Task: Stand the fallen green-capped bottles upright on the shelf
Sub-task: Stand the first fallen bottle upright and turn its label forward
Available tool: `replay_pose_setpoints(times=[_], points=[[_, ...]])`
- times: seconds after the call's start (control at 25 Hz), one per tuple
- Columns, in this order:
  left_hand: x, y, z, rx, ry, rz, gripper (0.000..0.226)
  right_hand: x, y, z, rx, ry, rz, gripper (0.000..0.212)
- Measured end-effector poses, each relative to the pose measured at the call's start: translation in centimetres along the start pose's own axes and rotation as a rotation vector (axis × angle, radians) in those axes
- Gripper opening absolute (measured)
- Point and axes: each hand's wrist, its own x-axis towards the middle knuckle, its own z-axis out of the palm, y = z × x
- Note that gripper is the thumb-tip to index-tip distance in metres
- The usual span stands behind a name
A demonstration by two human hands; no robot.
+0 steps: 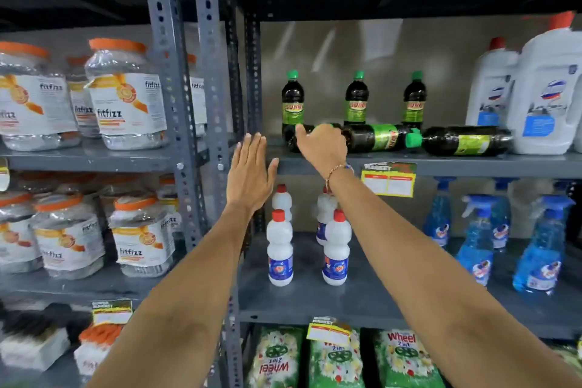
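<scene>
Three dark green-capped bottles stand upright at the back of the grey shelf (pixel 456 165); the left one (pixel 292 100) is nearest my hands. Dark bottles lie on their sides along the shelf front. The right fallen bottle (pixel 466 141) points its green cap left. The middle fallen bottle (pixel 378 137) lies in line with it. My right hand (pixel 322 143) curls over the fallen bottle at the left (pixel 290 140), hiding most of it. My left hand (pixel 250 173) is flat with fingers apart, beside the shelf's upright post and holding nothing.
Big white jugs with red caps (pixel 544 91) crowd the shelf's right end. Small white bottles (pixel 279 249) and blue spray bottles (pixel 475 239) stand on the shelf below. Orange-lidded jars (pixel 126 97) fill the left rack beyond the steel posts (pixel 211 72).
</scene>
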Motion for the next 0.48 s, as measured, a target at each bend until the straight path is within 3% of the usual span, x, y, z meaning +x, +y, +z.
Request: replay_pose_setpoints(times=[0.32, 0.48], points=[[-0.4, -3.0, 2.8, -0.012, 0.286, 0.13, 0.045, 5.1, -3.8, 2.4, -0.271, 0.018, 0.151, 0.057], [-0.2, -3.2, 3.6, 0.0, 0.348, 0.157, 0.042, 6.1, -5.3, 2.0, -0.324, -0.062, 0.201, 0.054]])
